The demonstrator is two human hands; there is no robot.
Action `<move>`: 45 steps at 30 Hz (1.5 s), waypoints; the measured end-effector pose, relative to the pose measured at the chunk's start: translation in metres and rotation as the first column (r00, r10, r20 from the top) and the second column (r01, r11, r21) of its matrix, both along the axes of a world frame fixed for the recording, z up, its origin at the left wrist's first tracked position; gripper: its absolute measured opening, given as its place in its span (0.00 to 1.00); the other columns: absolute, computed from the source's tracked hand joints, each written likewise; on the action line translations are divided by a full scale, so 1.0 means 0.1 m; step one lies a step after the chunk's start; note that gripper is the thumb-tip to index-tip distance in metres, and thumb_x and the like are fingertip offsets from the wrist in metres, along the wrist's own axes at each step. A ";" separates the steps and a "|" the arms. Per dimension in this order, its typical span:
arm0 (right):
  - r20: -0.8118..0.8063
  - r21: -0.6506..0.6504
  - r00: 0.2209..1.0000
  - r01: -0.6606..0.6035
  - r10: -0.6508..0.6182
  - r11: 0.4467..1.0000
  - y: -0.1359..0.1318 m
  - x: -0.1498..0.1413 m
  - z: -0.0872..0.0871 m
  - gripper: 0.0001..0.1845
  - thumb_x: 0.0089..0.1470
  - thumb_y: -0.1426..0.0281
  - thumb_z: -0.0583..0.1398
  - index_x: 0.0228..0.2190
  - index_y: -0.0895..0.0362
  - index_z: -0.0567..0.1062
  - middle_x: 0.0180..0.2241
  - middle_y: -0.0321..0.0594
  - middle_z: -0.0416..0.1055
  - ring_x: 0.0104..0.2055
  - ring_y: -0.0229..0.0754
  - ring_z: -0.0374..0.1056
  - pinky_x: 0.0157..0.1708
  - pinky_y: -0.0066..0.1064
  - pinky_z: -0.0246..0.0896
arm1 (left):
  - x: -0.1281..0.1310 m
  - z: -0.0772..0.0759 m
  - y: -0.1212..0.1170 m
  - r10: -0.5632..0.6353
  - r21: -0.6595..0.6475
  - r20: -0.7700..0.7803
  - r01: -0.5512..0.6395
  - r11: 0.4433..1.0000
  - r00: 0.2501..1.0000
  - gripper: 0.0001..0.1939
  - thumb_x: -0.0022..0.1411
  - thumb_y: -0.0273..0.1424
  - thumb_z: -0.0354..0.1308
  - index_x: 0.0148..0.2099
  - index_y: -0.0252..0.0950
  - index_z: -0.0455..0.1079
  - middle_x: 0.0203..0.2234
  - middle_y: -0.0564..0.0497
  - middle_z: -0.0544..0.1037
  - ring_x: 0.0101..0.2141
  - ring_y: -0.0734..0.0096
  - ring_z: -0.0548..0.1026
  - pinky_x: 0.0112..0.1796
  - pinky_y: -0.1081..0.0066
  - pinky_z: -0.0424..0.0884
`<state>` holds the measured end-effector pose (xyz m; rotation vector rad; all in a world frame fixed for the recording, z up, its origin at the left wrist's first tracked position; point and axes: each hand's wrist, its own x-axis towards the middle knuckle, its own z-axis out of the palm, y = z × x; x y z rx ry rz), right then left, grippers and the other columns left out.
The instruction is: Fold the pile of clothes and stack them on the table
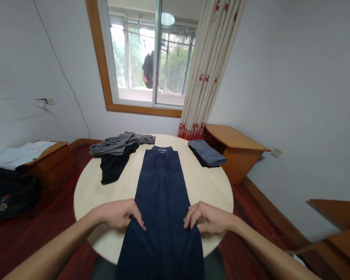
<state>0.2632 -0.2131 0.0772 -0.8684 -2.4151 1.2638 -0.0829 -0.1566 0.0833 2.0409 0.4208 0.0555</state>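
Note:
A navy collared shirt (161, 182) lies lengthwise on the round pale table (116, 196), its collar at the far end and its sides narrowed into a long strip. The lower part hangs over the near table edge and runs out of view. My left hand (121, 214) pinches the shirt's left edge, thumb and fingers closed on the cloth. On the opposite edge, my right hand (208, 217) grips the fabric in the same way, level with the left. Between both hands the cloth shows lengthwise creases.
Crumpled grey clothing (121, 144) and a black garment (115, 165) lie at the table's back left. Folded blue-grey clothing (207, 152) is stacked on black cloth at the back right. Beyond are a wooden desk (239, 140), a curtain (205, 77) and a window.

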 end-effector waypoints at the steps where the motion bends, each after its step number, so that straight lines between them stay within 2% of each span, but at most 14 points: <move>1: -0.041 -0.085 0.998 -0.055 0.052 0.995 0.03 -0.03 0.15 0.18 0.55 0.55 0.62 0.32 0.56 0.83 0.39 0.50 0.79 0.43 0.47 0.75 0.49 0.40 0.67 | 0.01 0.13 0.03 -0.051 -0.082 -0.030 0.048 0.995 0.998 0.12 0.60 0.27 0.59 0.45 0.38 0.81 0.40 0.50 0.83 0.41 0.61 0.81 0.44 0.69 0.76; 4: -0.102 -0.218 0.991 -0.107 0.086 0.970 0.34 -0.05 0.44 0.25 0.55 0.50 0.61 0.33 0.61 0.81 0.37 0.51 0.79 0.39 0.46 0.75 0.42 0.35 0.69 | 0.08 0.45 0.32 -0.064 -0.221 -0.028 0.057 0.974 0.998 0.10 0.58 0.33 0.63 0.38 0.33 0.82 0.33 0.47 0.84 0.34 0.61 0.81 0.36 0.71 0.76; 6: -0.148 -0.204 0.976 0.129 -0.161 0.970 0.66 -0.01 0.46 0.25 0.50 0.48 0.64 0.29 0.61 0.80 0.31 0.45 0.78 0.33 0.44 0.73 0.36 0.33 0.69 | 0.14 0.50 0.63 0.176 -0.258 0.078 -0.151 0.954 0.981 0.10 0.53 0.35 0.68 0.31 0.31 0.79 0.27 0.48 0.82 0.28 0.65 0.78 0.31 0.73 0.74; 10: -0.194 -0.328 0.632 0.679 -0.750 0.657 1.19 0.05 0.10 0.23 0.54 0.49 0.60 0.28 0.57 0.73 0.28 0.39 0.73 0.26 0.37 0.67 0.25 0.28 0.66 | 0.20 0.16 1.14 0.800 -0.449 0.149 -0.681 0.578 0.581 0.17 0.50 0.40 0.69 0.32 0.31 0.72 0.20 0.54 0.74 0.20 0.75 0.71 0.23 0.77 0.67; 12: -0.078 -0.426 0.549 0.736 -0.832 0.526 1.25 0.04 -0.17 0.21 0.56 0.50 0.59 0.29 0.57 0.70 0.25 0.37 0.70 0.22 0.34 0.66 0.20 0.25 0.62 | 0.17 -0.13 1.20 0.894 -0.479 0.030 -0.779 0.405 0.446 0.19 0.54 0.40 0.66 0.41 0.31 0.69 0.25 0.53 0.75 0.19 0.77 0.70 0.21 0.76 0.65; 14: -0.044 -0.489 0.546 0.719 -0.837 0.494 1.21 0.02 -0.42 0.20 0.54 0.51 0.61 0.32 0.56 0.67 0.23 0.33 0.68 0.20 0.33 0.64 0.17 0.23 0.58 | 0.11 -0.40 1.14 0.925 -0.487 -0.041 -0.816 0.311 0.377 0.26 0.56 0.39 0.66 0.52 0.33 0.64 0.27 0.53 0.74 0.18 0.77 0.70 0.20 0.75 0.64; 16: -0.093 -0.512 0.569 0.677 -0.817 0.529 1.11 0.00 -0.62 0.22 0.49 0.51 0.65 0.35 0.54 0.66 0.22 0.29 0.65 0.18 0.31 0.61 0.14 0.21 0.53 | 0.05 -0.63 1.02 0.924 -0.473 -0.021 -0.818 0.328 0.382 0.34 0.53 0.38 0.68 0.57 0.35 0.58 0.25 0.57 0.71 0.18 0.76 0.68 0.18 0.76 0.61; 20: -0.138 -0.471 0.633 0.635 -0.762 0.613 0.94 -0.02 -0.76 0.27 0.40 0.56 0.70 0.34 0.53 0.62 0.18 0.21 0.59 0.15 0.29 0.56 0.13 0.20 0.51 | -0.03 -0.83 0.71 0.845 -0.380 0.108 -0.764 0.522 0.524 0.37 0.46 0.39 0.70 0.55 0.37 0.59 0.18 0.65 0.62 0.16 0.78 0.62 0.17 0.76 0.57; 25: -0.047 -0.435 0.716 0.613 -0.696 0.660 0.75 0.06 -0.71 0.24 0.37 0.61 0.70 0.27 0.54 0.61 0.16 0.20 0.57 0.13 0.28 0.56 0.13 0.21 0.54 | -0.08 -0.78 0.39 0.760 -0.191 0.069 -0.739 0.646 0.646 0.23 0.46 0.37 0.67 0.42 0.38 0.63 0.16 0.65 0.60 0.17 0.79 0.62 0.20 0.76 0.58; 29: 0.123 -0.507 0.835 0.517 -0.536 0.689 0.62 0.19 -0.57 0.25 0.36 0.62 0.71 0.24 0.55 0.61 0.16 0.25 0.63 0.17 0.33 0.67 0.15 0.20 0.56 | -0.17 -0.67 0.31 0.633 -0.295 -0.097 -0.630 0.719 0.768 0.25 0.43 0.39 0.70 0.40 0.38 0.62 0.16 0.65 0.62 0.16 0.77 0.65 0.18 0.77 0.56; 32: 0.241 -0.588 0.887 0.456 -0.394 0.668 0.71 0.25 -0.43 0.23 0.39 0.61 0.72 0.26 0.56 0.63 0.18 0.31 0.69 0.23 0.39 0.74 0.19 0.22 0.64 | -0.20 -0.56 0.46 0.572 -0.406 -0.201 -0.599 0.690 0.795 0.30 0.43 0.45 0.71 0.43 0.38 0.61 0.17 0.62 0.67 0.17 0.73 0.71 0.19 0.77 0.60; 34: 0.247 -0.557 0.856 0.508 -0.453 0.657 0.90 0.24 -0.37 0.20 0.45 0.61 0.69 0.29 0.56 0.65 0.19 0.34 0.71 0.23 0.39 0.73 0.20 0.23 0.65 | -0.16 -0.50 0.67 0.609 -0.413 -0.234 -0.644 0.644 0.758 0.30 0.45 0.48 0.70 0.42 0.38 0.62 0.18 0.59 0.70 0.20 0.72 0.73 0.21 0.75 0.65; 41: -0.098 -0.250 0.511 0.818 -0.854 0.518 1.88 0.02 -0.65 0.13 0.52 0.70 0.63 0.40 0.57 0.69 0.18 0.26 0.63 0.18 0.33 0.62 0.19 0.24 0.60 | 0.24 -0.51 1.53 0.935 -0.266 -0.076 -0.910 0.317 0.348 0.26 0.51 0.42 0.69 0.48 0.36 0.66 0.20 0.58 0.68 0.18 0.76 0.67 0.21 0.75 0.65; 45: -0.201 0.014 0.511 0.855 -0.836 0.519 2.23 -0.03 -0.79 0.23 0.48 0.75 0.63 0.48 0.57 0.73 0.29 0.35 0.74 0.31 0.38 0.71 0.37 0.32 0.68 | 0.38 -0.61 1.90 0.954 -0.159 0.078 -0.941 0.299 0.290 0.34 0.49 0.41 0.69 0.55 0.32 0.66 0.21 0.56 0.70 0.19 0.73 0.67 0.20 0.74 0.62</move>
